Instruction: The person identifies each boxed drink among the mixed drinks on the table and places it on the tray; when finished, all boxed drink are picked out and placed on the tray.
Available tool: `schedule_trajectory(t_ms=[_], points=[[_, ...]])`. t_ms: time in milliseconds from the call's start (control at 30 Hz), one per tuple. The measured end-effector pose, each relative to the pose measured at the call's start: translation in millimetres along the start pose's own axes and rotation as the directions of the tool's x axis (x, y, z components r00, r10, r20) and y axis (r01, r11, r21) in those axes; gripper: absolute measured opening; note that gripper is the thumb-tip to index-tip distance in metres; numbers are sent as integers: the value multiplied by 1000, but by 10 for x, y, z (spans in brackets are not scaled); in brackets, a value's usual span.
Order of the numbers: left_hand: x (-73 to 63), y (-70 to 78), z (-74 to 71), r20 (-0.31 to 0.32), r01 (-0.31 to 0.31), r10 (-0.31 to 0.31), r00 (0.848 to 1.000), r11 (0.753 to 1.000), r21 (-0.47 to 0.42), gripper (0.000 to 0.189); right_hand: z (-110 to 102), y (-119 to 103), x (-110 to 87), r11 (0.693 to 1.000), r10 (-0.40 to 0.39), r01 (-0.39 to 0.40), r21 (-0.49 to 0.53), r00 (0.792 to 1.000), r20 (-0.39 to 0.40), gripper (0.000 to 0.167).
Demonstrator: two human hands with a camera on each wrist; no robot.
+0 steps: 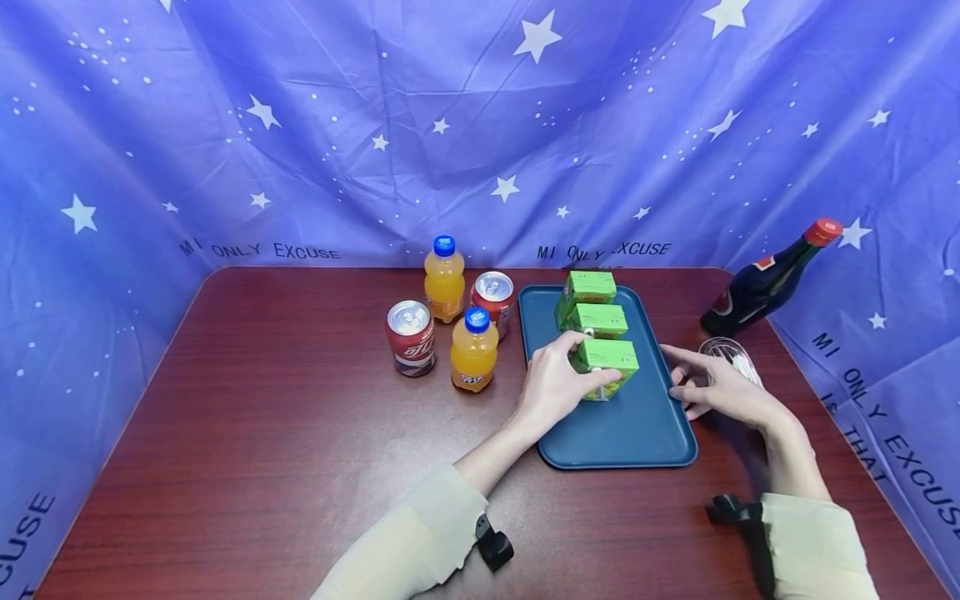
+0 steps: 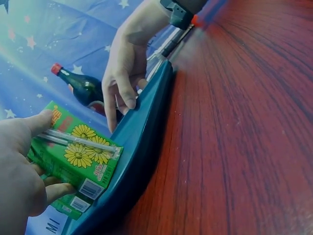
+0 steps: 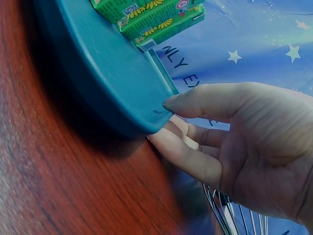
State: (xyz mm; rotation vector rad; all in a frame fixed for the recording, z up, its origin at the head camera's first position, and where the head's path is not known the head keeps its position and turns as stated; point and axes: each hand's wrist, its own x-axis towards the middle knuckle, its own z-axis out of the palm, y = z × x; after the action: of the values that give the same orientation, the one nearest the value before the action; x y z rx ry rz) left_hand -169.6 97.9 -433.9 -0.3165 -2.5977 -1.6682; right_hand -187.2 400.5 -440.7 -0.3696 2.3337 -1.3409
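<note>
My left hand (image 1: 551,379) pinches the nearest green drink box (image 1: 611,357) between thumb and fingers. In the left wrist view, this box (image 2: 88,156) shows yellow flowers and a straw in clear wrap along its side. Two more green drink boxes, one in the middle (image 1: 602,320) and one at the back (image 1: 591,287), stand in a row behind it on the blue tray (image 1: 637,437). At the tray's right edge, my right hand (image 1: 723,387) grips the rim, with the thumb on top and fingers below in the right wrist view.
Left of the tray stand two orange soda bottles (image 1: 472,354) (image 1: 445,283) with blue caps and two red drink cans (image 1: 411,342) (image 1: 495,292). A dark bottle (image 1: 765,283) with a red cap leans at the right. Metal wire loops (image 1: 733,357) lie behind my right hand.
</note>
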Motion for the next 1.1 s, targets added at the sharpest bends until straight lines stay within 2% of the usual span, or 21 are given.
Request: schedule_trajectory(t_ms=[1100], points=[[7,-12,-15,27,-11,10,1000,999,40,56,-15,8,4,1000,-1,1,4,1000,9,71]])
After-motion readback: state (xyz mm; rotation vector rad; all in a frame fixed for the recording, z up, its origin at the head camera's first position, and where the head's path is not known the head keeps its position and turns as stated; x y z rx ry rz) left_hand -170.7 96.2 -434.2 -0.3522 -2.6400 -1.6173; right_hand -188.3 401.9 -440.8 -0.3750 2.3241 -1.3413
